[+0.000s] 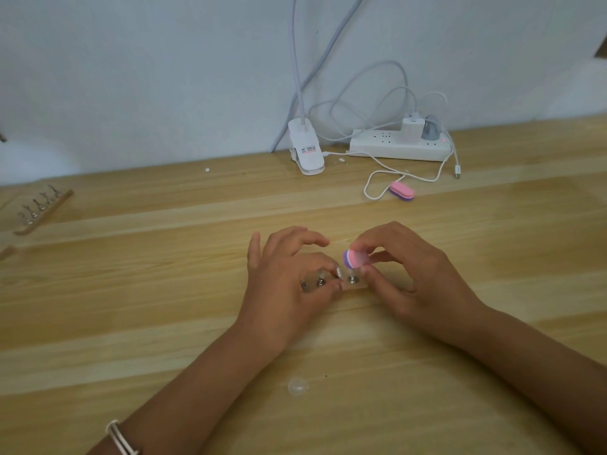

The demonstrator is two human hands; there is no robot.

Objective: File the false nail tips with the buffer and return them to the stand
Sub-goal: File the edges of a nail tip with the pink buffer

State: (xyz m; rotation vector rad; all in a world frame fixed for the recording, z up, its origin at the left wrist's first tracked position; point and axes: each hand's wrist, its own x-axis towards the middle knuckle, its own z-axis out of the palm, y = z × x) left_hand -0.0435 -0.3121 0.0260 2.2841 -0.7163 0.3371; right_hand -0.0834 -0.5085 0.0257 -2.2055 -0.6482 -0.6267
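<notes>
The pink-and-purple buffer (354,259) is pinched in the fingertips of the right hand (410,274) at mid-frame, just beside a clear false nail tip (339,273). The left hand (285,284) curls its fingers round small metal-based holders (320,283) that carry the tip. The wooden stand (42,210) lies at the upper left on the table (164,323). A second buffer (402,191) lies near the power strip (399,147).
</notes>
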